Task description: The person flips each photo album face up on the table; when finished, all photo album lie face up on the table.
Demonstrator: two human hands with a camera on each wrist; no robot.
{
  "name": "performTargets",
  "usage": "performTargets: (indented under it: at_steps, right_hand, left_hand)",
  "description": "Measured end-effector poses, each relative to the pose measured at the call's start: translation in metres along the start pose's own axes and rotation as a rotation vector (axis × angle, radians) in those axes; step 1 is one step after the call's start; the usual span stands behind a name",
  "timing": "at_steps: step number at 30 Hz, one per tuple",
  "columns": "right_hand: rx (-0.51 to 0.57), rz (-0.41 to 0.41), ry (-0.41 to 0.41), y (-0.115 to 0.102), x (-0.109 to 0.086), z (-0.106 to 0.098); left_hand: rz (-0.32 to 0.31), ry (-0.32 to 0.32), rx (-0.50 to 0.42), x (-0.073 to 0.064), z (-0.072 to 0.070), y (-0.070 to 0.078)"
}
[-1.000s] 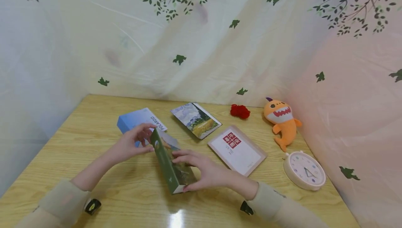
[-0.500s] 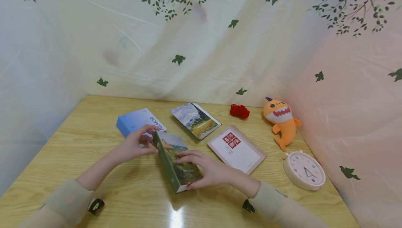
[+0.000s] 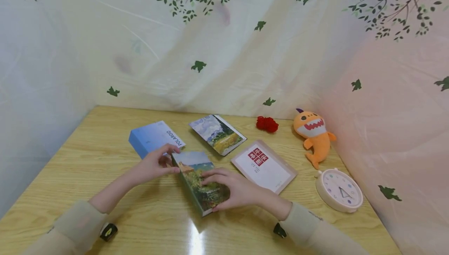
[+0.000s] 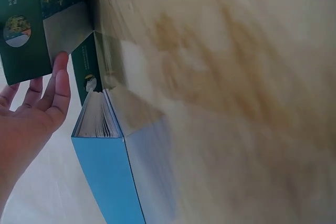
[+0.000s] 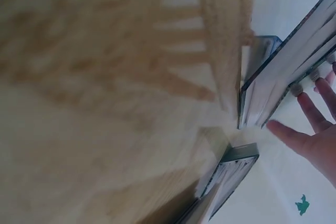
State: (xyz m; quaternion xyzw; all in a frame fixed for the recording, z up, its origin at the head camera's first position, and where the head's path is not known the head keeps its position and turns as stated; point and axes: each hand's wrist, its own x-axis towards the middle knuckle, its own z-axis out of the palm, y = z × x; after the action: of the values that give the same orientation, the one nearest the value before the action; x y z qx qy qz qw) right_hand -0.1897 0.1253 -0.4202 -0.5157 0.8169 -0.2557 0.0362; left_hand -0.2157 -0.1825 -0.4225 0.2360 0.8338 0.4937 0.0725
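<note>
A thick green book point(image 3: 201, 173) with a painted landscape cover lies between my two hands, cover upward and slightly tilted. Its spine point(image 4: 18, 3) shows dark green in the left wrist view. My left hand point(image 3: 152, 164) pinches its far left corner, thumb and fingers on either side of the edge. At the near right end, my right hand point(image 3: 242, 190) holds it, fingertips on the cover and thumb at the bottom edge. The page block point(image 5: 286, 72) faces the right wrist camera. Whether the book touches the table is hard to tell.
Just beyond my left hand lies a blue Polaroid book point(image 3: 151, 136). Farther back are another painted-cover book point(image 3: 219, 134) and red yarn point(image 3: 267, 124). To the right are a white book with red characters point(image 3: 264, 167), an orange shark plush point(image 3: 313, 136) and a pink clock point(image 3: 340, 190).
The green book has been turned so its painted cover faces up more and its spine shows less. Both hands have shifted slightly right with it.
</note>
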Motion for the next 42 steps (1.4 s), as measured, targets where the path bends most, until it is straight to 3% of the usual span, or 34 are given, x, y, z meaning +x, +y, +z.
performTargets:
  at_steps: [14, 22, 27, 36, 42]
  right_hand:
    - [-0.042, 0.001, -0.108, 0.013, 0.003, 0.005]
    - [-0.040, -0.027, -0.145, 0.017, 0.012, 0.005]
    - [-0.069, -0.043, -0.151, 0.020, 0.016, 0.008]
    - [-0.058, -0.022, -0.187, 0.023, 0.023, 0.009]
    - [-0.097, -0.025, -0.202, 0.024, 0.028, 0.010]
  left_hand:
    - [0.051, -0.104, 0.081, -0.006, 0.006, -0.010]
    - [0.022, -0.095, 0.145, -0.008, 0.000, -0.012]
    - [0.038, -0.086, 0.187, -0.009, -0.002, -0.016]
    - [0.022, -0.103, 0.213, -0.011, -0.003, -0.020]
    - [0.018, -0.105, 0.292, -0.011, -0.006, -0.018]
